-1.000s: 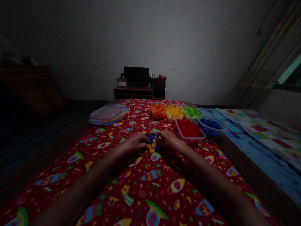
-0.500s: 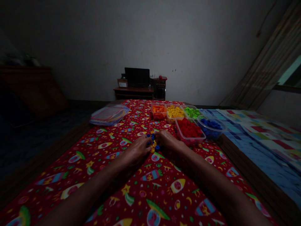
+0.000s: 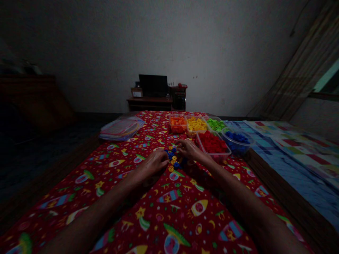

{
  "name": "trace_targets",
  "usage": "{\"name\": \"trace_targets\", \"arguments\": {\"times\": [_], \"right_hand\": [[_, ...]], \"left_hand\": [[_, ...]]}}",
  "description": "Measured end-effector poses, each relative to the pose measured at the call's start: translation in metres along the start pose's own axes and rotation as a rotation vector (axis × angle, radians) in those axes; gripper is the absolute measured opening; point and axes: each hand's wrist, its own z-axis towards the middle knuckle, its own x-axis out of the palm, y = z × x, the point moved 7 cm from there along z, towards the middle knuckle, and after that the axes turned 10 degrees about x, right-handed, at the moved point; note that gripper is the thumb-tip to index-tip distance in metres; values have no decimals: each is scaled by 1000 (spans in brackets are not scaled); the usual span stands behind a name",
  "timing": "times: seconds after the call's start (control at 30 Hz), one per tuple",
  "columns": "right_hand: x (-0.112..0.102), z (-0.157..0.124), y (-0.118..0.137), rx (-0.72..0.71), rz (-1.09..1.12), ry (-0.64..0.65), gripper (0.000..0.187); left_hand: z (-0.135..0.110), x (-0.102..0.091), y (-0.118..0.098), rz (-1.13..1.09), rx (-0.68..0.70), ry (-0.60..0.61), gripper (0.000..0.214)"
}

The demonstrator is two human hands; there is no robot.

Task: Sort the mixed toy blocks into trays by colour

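Observation:
Small round pieces, yellow and blue, lie grouped on the red patterned tablecloth between my two hands. My left hand rests at the left side of the group, its fingers curled in by a blue piece; whatever its fingertips hold is hidden. Over the right side, my right hand is slightly raised with fingers apart, and no piece shows in it. Shadow darkens a few pieces beneath its palm.
Beyond my right hand stand clear tubs of red pieces, blue pieces, orange pieces, yellow pieces and green pieces. A stack of clear plastic sheets or folders lies at the far left. Behind is a monitor.
My right hand has lifted and its fingers have come away from the pieces. My left hand has drawn slightly left, so more of the yellow and blue pieces show.

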Motion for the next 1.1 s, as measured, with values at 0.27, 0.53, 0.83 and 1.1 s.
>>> {"name": "trace_targets", "arguments": {"times": [0.27, 0.53, 0.83, 1.1], "right_hand": [[23, -6, 7, -43, 3, 120, 20], [36, -9, 15, -3, -37, 196, 11], [35, 1, -1, 388, 920, 331, 13], [50, -6, 15, 457, 1166, 464, 24]], "left_hand": [[-3, -26, 17, -185, -231, -32, 23], [-2, -23, 23, -330, -197, -170, 26], [1, -33, 8, -383, -155, -351, 29], [-1, -33, -10, -245, 9, -427, 13]]}}
